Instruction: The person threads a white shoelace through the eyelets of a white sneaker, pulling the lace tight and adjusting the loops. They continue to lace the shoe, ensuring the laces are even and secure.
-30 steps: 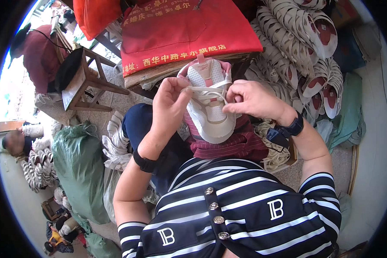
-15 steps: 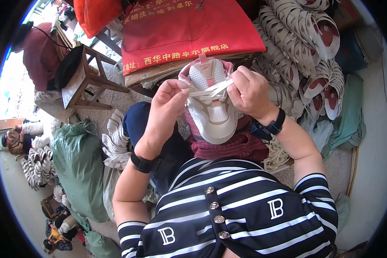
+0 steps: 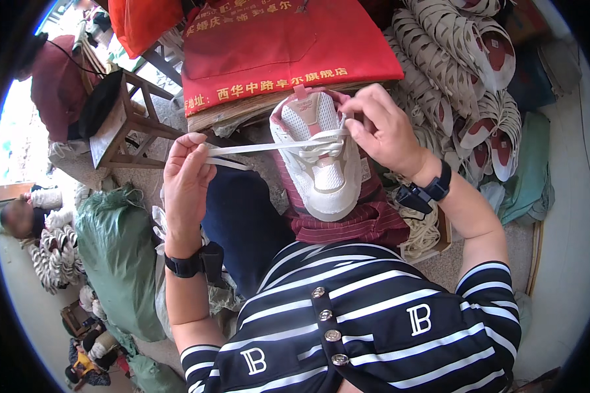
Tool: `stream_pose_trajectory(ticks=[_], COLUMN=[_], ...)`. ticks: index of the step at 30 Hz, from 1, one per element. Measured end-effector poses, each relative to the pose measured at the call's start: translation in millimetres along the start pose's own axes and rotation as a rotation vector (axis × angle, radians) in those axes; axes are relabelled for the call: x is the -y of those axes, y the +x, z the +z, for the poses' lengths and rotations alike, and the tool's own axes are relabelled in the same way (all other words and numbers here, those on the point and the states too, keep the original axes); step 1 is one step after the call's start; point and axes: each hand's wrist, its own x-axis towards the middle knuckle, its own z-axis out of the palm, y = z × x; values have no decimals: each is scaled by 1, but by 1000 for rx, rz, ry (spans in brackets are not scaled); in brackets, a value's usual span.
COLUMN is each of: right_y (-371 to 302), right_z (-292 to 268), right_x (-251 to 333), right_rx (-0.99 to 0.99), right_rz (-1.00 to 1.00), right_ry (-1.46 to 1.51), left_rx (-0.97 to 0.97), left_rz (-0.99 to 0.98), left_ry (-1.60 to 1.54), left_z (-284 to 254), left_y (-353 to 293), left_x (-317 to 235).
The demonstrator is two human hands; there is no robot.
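A white sneaker [image 3: 329, 190] with pink lining and mesh panels rests on maroon striped cloth [image 3: 347, 226] over my lap, toe toward me. Out to the left, my left hand [image 3: 189, 177] is closed in a pinch on a flat white shoelace [image 3: 252, 149]. The lace runs taut across the sneaker's tongue; a loose length hangs below my left fingers. My right hand [image 3: 383, 131] is at the sneaker's upper right edge, by the eyelets. Its thumb and forefinger close around the lace there, though the pinch point is partly hidden. Lower lace rows are crossed over the front.
Ahead stands a work surface covered by a red cloth [image 3: 288, 52]. Stacked shoe uppers [image 3: 439, 72] fill the right side. An open box of white laces [image 3: 423, 236] sits beside my lap. To the left are a wooden stool [image 3: 115, 128], a green sack [image 3: 118, 262] and other people.
My left hand has moved well left and down, drawing the lace out straight. My right hand has shifted slightly and stays near the eyelets. The sneaker is in nearly the same place.
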Motion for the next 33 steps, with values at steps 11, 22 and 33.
stream_pose_trajectory(ticks=[11,22,33], right_y=[19,11,11], right_z=[-3,-3,-27], right_x=[9,-6,3], right_rx=[258,325,359], right_rz=[-76,400,241], right_ry=[7,769,287], left_rx=[55,206,215], left_rz=[579,-442,-61], left_ry=[1110,-710,-675], left_z=[6,-16,-78], left_y=[-18,-31,-8], left_x=[7,4,-16])
